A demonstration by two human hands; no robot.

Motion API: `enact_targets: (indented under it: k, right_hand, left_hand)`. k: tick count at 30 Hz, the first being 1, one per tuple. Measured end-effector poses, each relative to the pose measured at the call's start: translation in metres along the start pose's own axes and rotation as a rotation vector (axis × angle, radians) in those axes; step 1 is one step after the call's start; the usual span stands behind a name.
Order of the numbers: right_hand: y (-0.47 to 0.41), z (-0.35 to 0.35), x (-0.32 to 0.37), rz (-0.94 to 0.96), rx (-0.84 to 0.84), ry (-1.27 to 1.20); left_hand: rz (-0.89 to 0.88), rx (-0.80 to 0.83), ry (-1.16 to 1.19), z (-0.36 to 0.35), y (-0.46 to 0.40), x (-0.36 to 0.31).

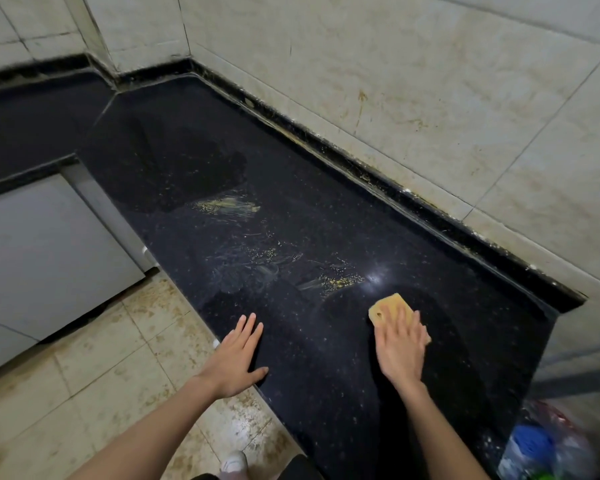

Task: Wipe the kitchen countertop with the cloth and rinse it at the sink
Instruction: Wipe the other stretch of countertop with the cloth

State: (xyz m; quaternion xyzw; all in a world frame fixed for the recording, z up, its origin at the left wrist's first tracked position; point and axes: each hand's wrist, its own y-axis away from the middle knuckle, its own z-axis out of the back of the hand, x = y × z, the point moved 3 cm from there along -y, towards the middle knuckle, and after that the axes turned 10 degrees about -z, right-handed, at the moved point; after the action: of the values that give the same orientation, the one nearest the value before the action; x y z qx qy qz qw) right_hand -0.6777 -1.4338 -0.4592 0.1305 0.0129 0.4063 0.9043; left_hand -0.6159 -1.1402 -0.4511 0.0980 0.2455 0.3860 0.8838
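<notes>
A yellow cloth lies flat on the black speckled countertop near its right end. My right hand presses down on the cloth with straight fingers, covering its near half. My left hand rests flat on the counter's front edge, fingers spread, holding nothing. Yellowish smears and crumbs streak the middle of the counter, with wet patches around them. No sink is in view.
Tiled walls rise behind a low black backsplash. Grey cabinet doors stand at the left below the counter. Stained floor tiles lie beneath. A plastic bag with blue and green contents sits at the counter's right end.
</notes>
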Motion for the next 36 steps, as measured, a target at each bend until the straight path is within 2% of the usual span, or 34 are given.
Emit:
enact_targets:
  k: [1,3,7,11,13,15,19,21,24,27,29,31,34,36]
  right_hand:
    - [-0.005,0.002,0.008,-0.052,0.002,-0.021]
    - [0.0,-0.001,0.037,-0.012,-0.011,-0.03]
    - [0.045,-0.016,0.096,0.327,0.061,0.017]
    - [0.07,-0.02,0.065,0.513,0.094,0.09]
    - [0.046,-0.018,0.027,0.472,0.054,0.119]
    - [0.012,-0.004,0.001,0.31,0.012,0.112]
    - [-0.02,0.011,0.021,-0.001,0.027,0.003]
    - [-0.011,0.006,0.055,0.048,0.045,-0.026]
    - [0.033,-0.019,0.092,0.29,0.025,0.028]
    - [0.076,-0.027,0.085,0.442,0.133,0.03]
    - [0.079,-0.027,0.06,0.481,0.117,0.05]
    - [0.063,-0.025,0.03,0.432,0.015,0.028]
    - [0.027,-0.01,0.004,0.183,0.0,0.007]
    - [0.004,-0.002,0.013,0.023,0.001,-0.021]
  left_hand:
    - [0.002,0.002,-0.001,0.0,0.0,0.0]
    - [0.007,0.004,-0.005,0.0,0.0,-0.001]
    - [0.027,-0.001,0.002,0.002,0.0,-0.005]
    - [0.059,-0.064,-0.039,0.008,0.0,-0.009]
    - [0.06,-0.105,-0.044,0.011,-0.002,-0.011]
    - [0.061,-0.092,-0.047,0.013,-0.006,-0.012]
    - [0.083,0.016,-0.059,0.011,-0.013,-0.01]
    - [0.084,0.035,-0.061,0.011,-0.015,-0.011]
    - [0.072,0.021,-0.071,0.011,-0.014,-0.009]
    - [0.07,0.021,-0.085,0.009,-0.014,-0.008]
    - [0.061,0.003,-0.085,0.009,-0.015,-0.007]
    - [0.049,-0.015,-0.078,0.009,-0.014,-0.007]
    - [0.023,-0.049,-0.07,0.005,-0.013,-0.004]
    - [0.001,-0.065,-0.069,0.005,-0.014,-0.003]
